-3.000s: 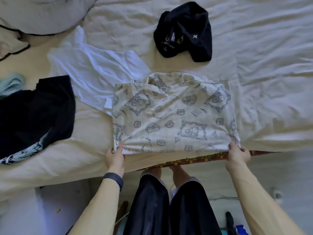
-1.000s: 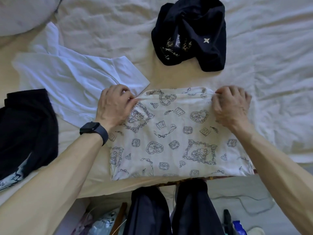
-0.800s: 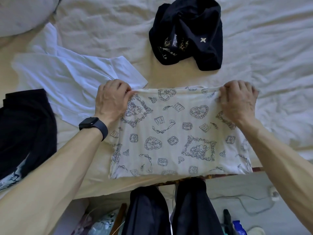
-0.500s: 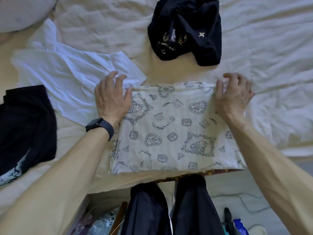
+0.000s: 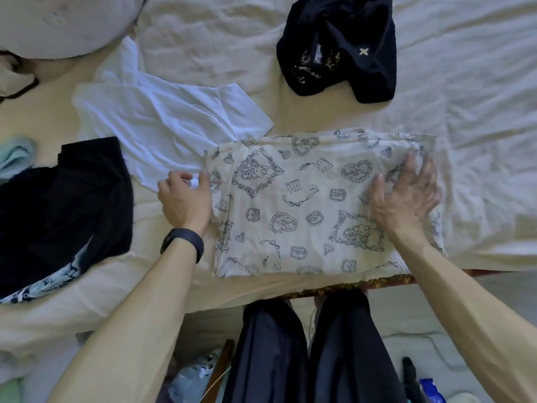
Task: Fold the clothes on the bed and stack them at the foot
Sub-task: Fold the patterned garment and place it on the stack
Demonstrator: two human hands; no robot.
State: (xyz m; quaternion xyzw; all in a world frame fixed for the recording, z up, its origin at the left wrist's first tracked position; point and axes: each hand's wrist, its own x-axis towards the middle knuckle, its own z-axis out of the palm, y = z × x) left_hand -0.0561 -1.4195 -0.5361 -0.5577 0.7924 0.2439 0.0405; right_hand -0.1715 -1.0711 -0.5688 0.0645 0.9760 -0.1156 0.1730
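Note:
A cream garment printed with dark hearts and frames [image 5: 305, 210] lies folded into a rectangle at the bed's near edge. My right hand [image 5: 406, 196] rests flat on its right part with fingers spread, blurred by motion. My left hand [image 5: 186, 199] sits at its left edge, fingers curled and thumb against the cloth; a pinch cannot be made out. A white shirt [image 5: 162, 123] lies spread to the left, its corner under the printed garment. A crumpled black garment with gold lettering [image 5: 340, 48] sits behind. A black garment with a pale print [image 5: 64, 210] lies at far left.
The bed's wrinkled white sheet [image 5: 479, 112] stretches out to the right. A grey pillow [image 5: 64, 21] is at the top left and a pale blue cloth [image 5: 14, 155] at the left edge. My legs stand against the bed's patterned edge [image 5: 386, 282]; clutter lies on the floor.
Both hands carried the near hem up and over, halving the printed garment, then let go and pressed it. Since then my left hand slid off to the left edge and curled.

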